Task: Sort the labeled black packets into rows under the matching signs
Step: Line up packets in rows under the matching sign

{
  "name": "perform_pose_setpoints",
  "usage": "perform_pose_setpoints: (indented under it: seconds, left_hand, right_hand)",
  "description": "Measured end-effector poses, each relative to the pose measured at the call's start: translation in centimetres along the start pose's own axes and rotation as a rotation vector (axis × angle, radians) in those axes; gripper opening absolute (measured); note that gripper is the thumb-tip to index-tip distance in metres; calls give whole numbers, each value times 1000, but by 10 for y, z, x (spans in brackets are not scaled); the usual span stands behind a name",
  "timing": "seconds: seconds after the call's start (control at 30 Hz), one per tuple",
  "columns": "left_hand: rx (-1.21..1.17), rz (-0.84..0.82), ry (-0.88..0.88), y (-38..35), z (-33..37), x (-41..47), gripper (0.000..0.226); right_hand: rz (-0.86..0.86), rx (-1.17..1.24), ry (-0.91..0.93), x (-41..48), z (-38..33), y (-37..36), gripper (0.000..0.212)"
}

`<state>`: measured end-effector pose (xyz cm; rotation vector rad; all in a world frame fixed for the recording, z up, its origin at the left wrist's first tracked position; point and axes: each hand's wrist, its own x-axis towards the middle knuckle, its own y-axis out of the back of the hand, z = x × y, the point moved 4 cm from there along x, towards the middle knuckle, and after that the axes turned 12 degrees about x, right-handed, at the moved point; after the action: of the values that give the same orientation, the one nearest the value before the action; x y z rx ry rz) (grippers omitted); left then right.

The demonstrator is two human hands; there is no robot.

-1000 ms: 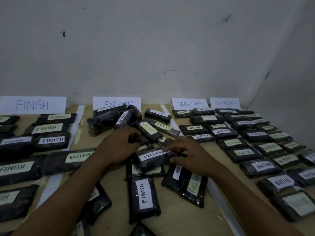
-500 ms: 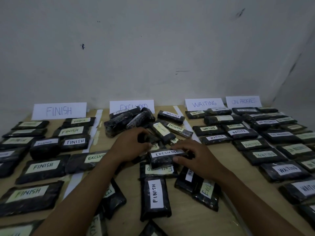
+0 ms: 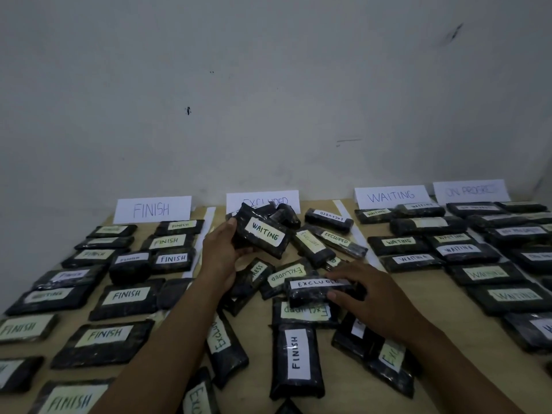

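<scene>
Head view: side rows look filled, but a mixed pile (image 3: 298, 312) is left on the bench (image 3: 343, 395). The left hand (image 3: 219, 249) grips a raised WAITING packet (image 3: 264, 234) before the EXCLUDED sign (image 3: 286, 197); the right hand (image 3: 367, 294) pinches an EXCLUDED packet (image 3: 310, 289).

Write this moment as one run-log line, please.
left hand: holds WAITING packet above the middle pile | right hand: grips EXCLUDED packet on the table | next: likely toward WAITING sign

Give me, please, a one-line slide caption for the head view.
Mid-sort: the left hand holds up a WAITING packet while the right hand grips an EXCLUDED packet.
</scene>
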<state>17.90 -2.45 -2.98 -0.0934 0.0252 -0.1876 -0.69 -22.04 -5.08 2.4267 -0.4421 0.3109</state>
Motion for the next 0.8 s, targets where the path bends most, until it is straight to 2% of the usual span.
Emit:
perform_pose_setpoints:
  seconds: [0.13,0.3,0.4,0.5,0.6,0.67,0.73,0.8]
  left_hand:
    - [-24,-12,13,-1,-1,1,28]
    - [-70,-30,27,-1,2,-3,17]
    - [-100,-92,4,-7,6,-9,11]
    - [-113,-240,-6,-19,9,-19,6]
    - [-67,-401,0,-32,6,-29,12]
    - [-6,-492,-30,-37,3,-32,14]
    - [42,-541,-88,-38,0,-33,7]
    - [101,-546,-141,-37,-1,-32,14]
  right_hand:
    - [2,-13,-10,1,-1,0,31]
    - [16,-4,-13,-1,-1,1,31]
    - [122,19,-25,-3,-2,8,46]
    - [258,112,-13,0,-15,18,57]
    - [246,375,-112,9,-23,17,49]
    - [257,560,-164,12,-25,15,29]
    - [295,623,-189,11,-26,20,14]
    - [368,619,-220,6,-25,34,14]
